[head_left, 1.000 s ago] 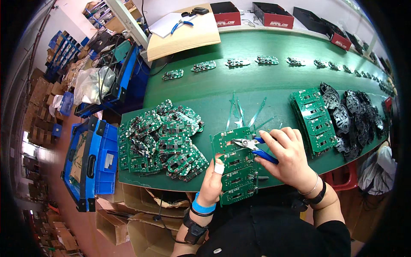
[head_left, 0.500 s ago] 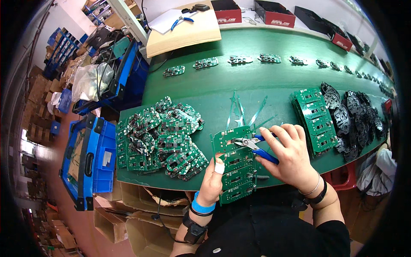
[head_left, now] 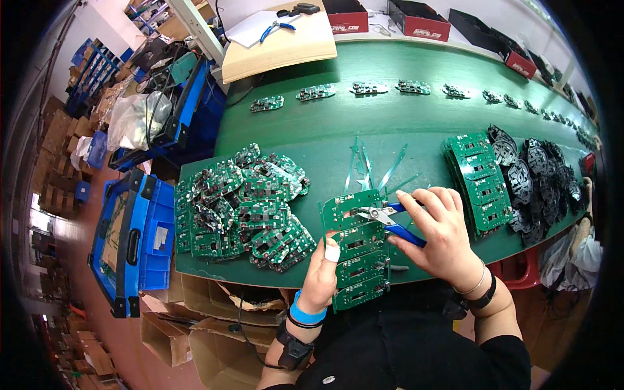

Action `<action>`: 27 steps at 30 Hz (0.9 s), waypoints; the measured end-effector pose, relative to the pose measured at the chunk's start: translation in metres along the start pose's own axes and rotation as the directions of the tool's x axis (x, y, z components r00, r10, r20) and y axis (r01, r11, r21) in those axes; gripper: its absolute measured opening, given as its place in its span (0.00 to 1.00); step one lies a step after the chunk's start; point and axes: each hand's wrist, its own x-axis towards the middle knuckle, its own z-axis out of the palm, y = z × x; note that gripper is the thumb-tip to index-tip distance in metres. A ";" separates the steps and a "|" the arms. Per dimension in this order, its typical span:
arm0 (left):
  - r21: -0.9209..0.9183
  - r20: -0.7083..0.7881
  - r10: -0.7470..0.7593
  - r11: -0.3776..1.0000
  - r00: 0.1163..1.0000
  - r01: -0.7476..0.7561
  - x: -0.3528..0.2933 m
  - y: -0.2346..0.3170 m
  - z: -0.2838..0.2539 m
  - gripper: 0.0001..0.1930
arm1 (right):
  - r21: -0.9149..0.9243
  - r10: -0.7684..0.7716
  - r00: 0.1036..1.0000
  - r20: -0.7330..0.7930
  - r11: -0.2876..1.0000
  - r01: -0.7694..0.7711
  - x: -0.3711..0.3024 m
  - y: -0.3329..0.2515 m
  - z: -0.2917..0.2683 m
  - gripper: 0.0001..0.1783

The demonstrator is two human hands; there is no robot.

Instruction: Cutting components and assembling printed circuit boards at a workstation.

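My left hand (head_left: 319, 278), with white tape round its thumb, grips the left edge of a green circuit board panel (head_left: 359, 268). The panel consists of several boards joined in a column and is held above the table's near edge. My right hand (head_left: 442, 237) is closed round the blue handles of cutting pliers (head_left: 405, 234). Their metal jaws lie at the panel's top board; whether the blades touch it I cannot tell. Thin green offcut strips (head_left: 365, 166) lie just beyond the panel. Loose circuit boards (head_left: 263, 205) form a heap to the left.
Uncut panels (head_left: 481, 185) are stacked on the right, beside black plastic parts (head_left: 538, 172). Single boards (head_left: 316, 93) stand in a row across the green table (head_left: 312, 143). A second pair of pliers (head_left: 276, 29) rests on cardboard at the back. Blue crates (head_left: 156, 240) stand at the left.
The pliers and my right hand have shifted very slightly to the right. Both hands keep their grip, and the panel stays almost in place.
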 end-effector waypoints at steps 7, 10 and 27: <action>-0.007 -0.002 0.007 1.000 1.000 -0.007 0.000 0.000 0.001 0.24 | -0.025 -0.013 1.000 0.006 1.000 0.014 0.002 -0.001 -0.001 0.32; 0.010 0.014 0.010 1.000 1.000 -0.010 0.000 0.000 -0.002 0.24 | -0.030 -0.017 1.000 0.013 0.999 0.018 0.002 -0.002 -0.002 0.32; 0.122 0.003 0.029 0.992 1.000 -0.029 -0.002 0.001 -0.002 0.28 | -0.033 0.005 1.000 0.010 0.999 -0.005 -0.003 -0.009 0.002 0.33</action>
